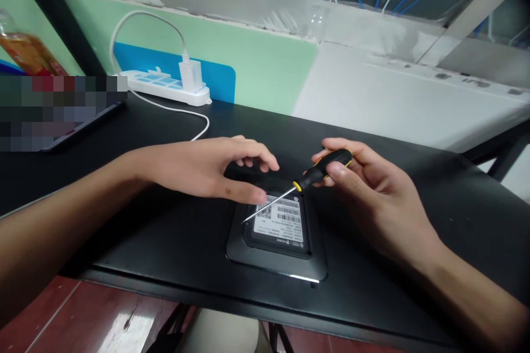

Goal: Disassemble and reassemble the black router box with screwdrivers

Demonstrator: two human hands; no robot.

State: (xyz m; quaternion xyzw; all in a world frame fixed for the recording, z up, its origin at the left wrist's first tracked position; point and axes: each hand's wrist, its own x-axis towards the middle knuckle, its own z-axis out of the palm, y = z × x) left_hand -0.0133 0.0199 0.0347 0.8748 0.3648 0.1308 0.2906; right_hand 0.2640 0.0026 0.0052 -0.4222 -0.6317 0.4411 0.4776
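In my right hand (372, 193) is a screwdriver (321, 171) with a black and yellow handle, gripped between thumb and fingers. Its thin metal shaft slants down to the left, the tip over the left side of a black, rounded-square device (275, 263). A white label (284, 220) with a QR code, barcodes and small print covers the middle of this device, which lies flat on the table. My left hand (219, 168) hovers at the device's far left corner, thumb and fingers apart with nothing between them. Whether the left thumb touches the device I cannot tell.
A white power strip (165, 87) with a plugged-in charger (190, 74) stands at the back of the black table (157, 242). From the charger a white cable (165, 106) loops onto the tabletop behind my left hand. A blurred-out screen (53, 113) and a bottle (28, 49) are at the left.
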